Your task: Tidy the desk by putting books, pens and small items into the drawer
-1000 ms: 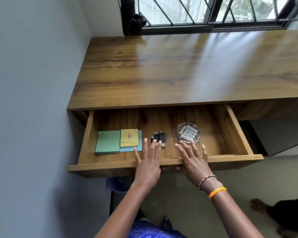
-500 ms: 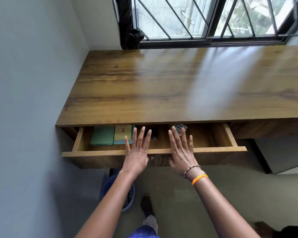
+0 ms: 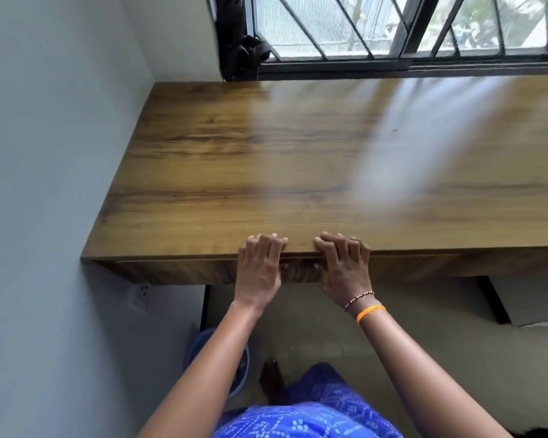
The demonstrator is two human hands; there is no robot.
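I see the drawer [image 3: 184, 270] flush under the desk [image 3: 266, 159] top's near edge. My left hand [image 3: 260, 270] and right hand [image 3: 345, 267] press its front, fingers curled over the desk lip. It looks stiff, easy-sliding wood — best handled by its front. The contents are hidden.

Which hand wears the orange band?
The right hand: an orange band and a bead bracelet circle its wrist; the left hand has neither.
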